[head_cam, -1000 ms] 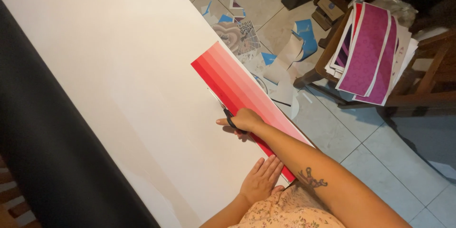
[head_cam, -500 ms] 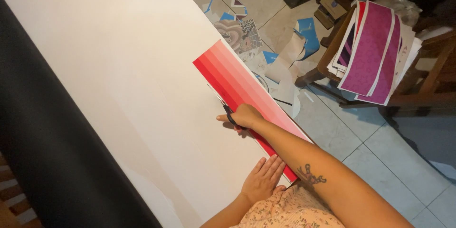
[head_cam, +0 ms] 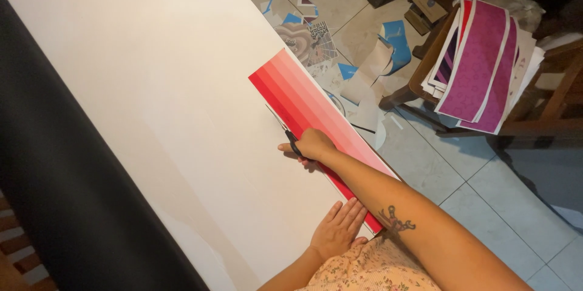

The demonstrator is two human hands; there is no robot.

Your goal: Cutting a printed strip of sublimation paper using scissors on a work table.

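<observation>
Head view: right hand (head_cam: 314, 144) clenched around black-handled scissors (head_cam: 285, 132), blades pointing up-left along the left edge of a long print with red-to-pink stripes (head_cam: 303, 106). The print lies at the right edge of a big white sheet (head_cam: 152, 84) spread over the surface. Left hand (head_cam: 337, 230) flat, fingers spread, pressing the sheet just beside the print's near end, grasping nothing. Black strip (head_cam: 73, 206) borders the sheet on the left. Floor tiles (head_cam: 486, 188) on the right carry paper scraps (head_cam: 364, 78), some blue. Wooden chair (head_cam: 546, 109) holds magenta patterned sheets (head_cam: 480, 66).
</observation>
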